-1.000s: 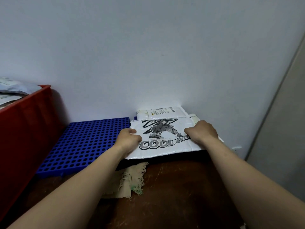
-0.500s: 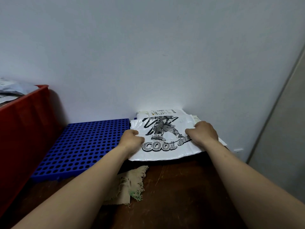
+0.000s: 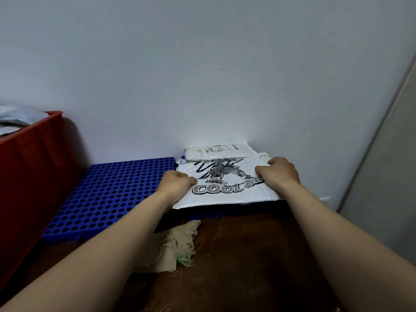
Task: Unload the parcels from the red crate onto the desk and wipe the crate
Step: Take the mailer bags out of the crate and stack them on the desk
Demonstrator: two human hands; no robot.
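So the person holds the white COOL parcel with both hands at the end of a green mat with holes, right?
Not quite. The mat with holes is blue, not green, as the head view shows. The rest holds: the left hand and the right hand both grip the white COOL parcel at the end of it.

I see a plain pale wall [image 3: 202, 64] filling the upper frame, a grey panel [image 3: 382, 176] at right, and a dark scratched desk [image 3: 247, 255] below.
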